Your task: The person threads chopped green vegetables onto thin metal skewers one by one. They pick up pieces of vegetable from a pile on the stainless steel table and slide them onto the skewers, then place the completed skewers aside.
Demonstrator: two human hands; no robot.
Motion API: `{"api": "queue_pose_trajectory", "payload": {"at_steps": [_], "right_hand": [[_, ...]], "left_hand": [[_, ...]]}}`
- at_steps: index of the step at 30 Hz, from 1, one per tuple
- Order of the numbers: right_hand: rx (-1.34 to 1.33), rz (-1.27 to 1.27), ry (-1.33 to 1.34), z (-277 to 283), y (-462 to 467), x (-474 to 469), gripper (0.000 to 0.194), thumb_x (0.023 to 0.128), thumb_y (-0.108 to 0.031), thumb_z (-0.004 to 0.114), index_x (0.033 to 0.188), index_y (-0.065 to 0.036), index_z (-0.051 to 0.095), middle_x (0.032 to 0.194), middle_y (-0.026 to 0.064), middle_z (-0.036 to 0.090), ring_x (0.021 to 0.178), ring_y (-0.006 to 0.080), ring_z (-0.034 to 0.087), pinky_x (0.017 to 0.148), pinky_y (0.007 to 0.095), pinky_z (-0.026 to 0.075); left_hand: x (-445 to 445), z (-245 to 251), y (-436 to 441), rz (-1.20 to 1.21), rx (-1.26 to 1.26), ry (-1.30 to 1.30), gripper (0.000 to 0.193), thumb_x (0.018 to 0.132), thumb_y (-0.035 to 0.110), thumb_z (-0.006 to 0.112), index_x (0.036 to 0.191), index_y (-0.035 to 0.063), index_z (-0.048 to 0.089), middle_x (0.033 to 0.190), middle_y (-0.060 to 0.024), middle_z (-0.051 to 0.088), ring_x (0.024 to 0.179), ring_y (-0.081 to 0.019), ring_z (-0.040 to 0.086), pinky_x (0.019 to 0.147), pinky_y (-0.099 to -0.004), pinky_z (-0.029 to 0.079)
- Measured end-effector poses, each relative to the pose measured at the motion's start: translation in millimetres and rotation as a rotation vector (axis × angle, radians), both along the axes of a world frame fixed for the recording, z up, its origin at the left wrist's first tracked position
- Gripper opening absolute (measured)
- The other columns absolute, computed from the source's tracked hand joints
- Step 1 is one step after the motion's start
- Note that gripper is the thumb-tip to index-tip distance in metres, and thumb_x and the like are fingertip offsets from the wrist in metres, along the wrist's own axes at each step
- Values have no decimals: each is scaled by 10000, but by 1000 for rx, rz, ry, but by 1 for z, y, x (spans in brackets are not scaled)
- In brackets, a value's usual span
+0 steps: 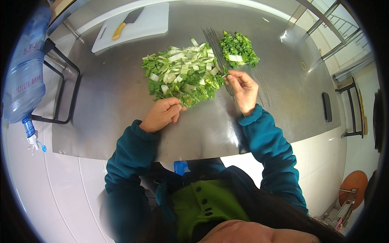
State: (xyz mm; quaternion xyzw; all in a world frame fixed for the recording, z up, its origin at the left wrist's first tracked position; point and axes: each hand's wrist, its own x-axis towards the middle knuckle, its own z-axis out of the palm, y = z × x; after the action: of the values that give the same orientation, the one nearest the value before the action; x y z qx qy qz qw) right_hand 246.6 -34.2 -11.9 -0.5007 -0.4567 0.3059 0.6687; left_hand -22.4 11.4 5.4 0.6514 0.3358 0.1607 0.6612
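A broad heap of chopped leafy greens (182,65), with pale stalk pieces on top, lies on the stainless steel table (188,130). At the heap's front edge is my left hand (164,113), its fingers curled beside the leaves; whether they grip anything is hidden. My right hand (243,88) pinches a small piece of green leaf (225,73) between thumb and fingers, over a bundle of thin metal skewers (214,41). Those skewers run along the heap's right side. Beyond them sits a smaller heap of chopped greens (240,45), with more thin skewers (263,86) emerging from its near side.
At the back left, a knife with a yellow handle (119,31) rests on a white cutting board (158,21). A black oblong case (326,107) and a rubber band (303,66) lie on the right. A large water bottle (25,79) hangs neck-down beside the table's left edge.
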Motion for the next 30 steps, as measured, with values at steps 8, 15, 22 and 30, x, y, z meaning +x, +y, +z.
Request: {"api": "queue_pose_trajectory", "payload": {"at_steps": [8, 15, 22, 30], "right_hand": [[-26, 74, -289, 0, -5, -8, 209, 883, 13, 611, 1086, -3, 663, 969, 63, 664, 805, 88, 592, 723, 222, 484], [12, 62, -238, 9, -7, -16, 257, 872, 39, 583, 1119, -12, 633, 1046, 91, 655, 923, 175, 621, 766, 281, 504], [194, 493, -1000, 9, -13, -20, 232, 805, -69, 647, 1037, -50, 649, 1203, 109, 583, 1076, 299, 543, 918, 399, 443], [92, 590, -1139, 1, -17, -27, 269, 798, -141, 652, 1052, -56, 632, 1158, 73, 584, 1099, 260, 505, 931, 389, 404]], "left_hand": [[-3, -15, 5, 47, 217, -26, 195, 971, 124, 448, 872, -8, 552, 626, -14, 536, 612, -87, 491, 670, -247, 441], [-4, -23, 5, 292, 422, -22, 140, 954, 108, 462, 882, 17, 539, 627, -30, 535, 596, -91, 488, 583, -262, 405], [-4, -20, 6, 385, 450, -29, 134, 946, 118, 484, 884, 21, 553, 615, -30, 536, 569, -95, 494, 536, -258, 382], [-3, -12, 3, 374, 462, 37, 149, 934, 139, 507, 884, 17, 577, 607, -51, 556, 554, -126, 518, 530, -277, 400]]}}
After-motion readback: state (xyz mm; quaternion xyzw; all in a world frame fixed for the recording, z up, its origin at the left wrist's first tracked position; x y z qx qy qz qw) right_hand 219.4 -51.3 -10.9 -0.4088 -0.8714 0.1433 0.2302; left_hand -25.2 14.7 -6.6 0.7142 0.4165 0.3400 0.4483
